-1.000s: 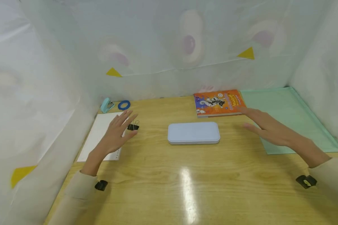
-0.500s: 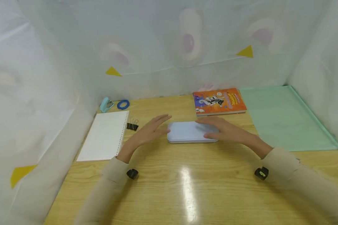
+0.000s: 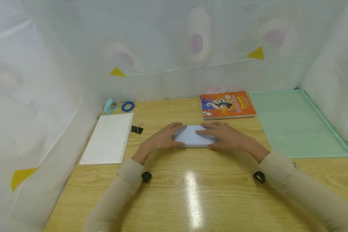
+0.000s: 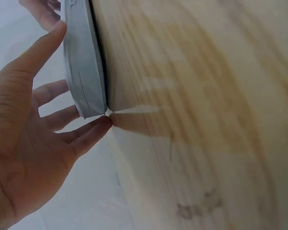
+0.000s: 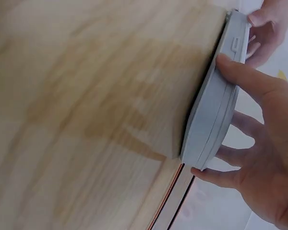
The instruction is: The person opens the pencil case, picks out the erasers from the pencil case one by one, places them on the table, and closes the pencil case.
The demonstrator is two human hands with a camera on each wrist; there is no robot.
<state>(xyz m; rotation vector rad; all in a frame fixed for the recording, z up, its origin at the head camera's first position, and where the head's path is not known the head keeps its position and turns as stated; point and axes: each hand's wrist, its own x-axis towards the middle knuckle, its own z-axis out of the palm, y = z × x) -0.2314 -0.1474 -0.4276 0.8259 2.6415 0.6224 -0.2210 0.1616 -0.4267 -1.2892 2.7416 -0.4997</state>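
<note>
1. Step in hand (judged): two-handed grasp of light-blue pencil case (image 3: 192, 137), one hand per end.
2. Case loc.: lid up on wooden table (image 3: 168, 187), approx. ctr., nearer the person than the orange book (image 3: 228, 105); appears to be resting on the surface.
3. L hand (image 3: 166, 136): fingers bent, partly spread, around L end; thumb on near edge. Has hold of case.
4. R hand (image 3: 227, 136): fingers partly spread, bent over R end; thumb on near edge. Has hold of case. Grip force, both hands: cannot tell.
5. Next move (judged): firm up both ends evenly, thumbs opp. fingers, keeping case level.
6. Diff. vs. earlier: 1.0 s ago both hands stood well apart from case; 0.5 s ago L was only just beside its end. Both now wrap the ends. Case pos.: no clear change.
</note>
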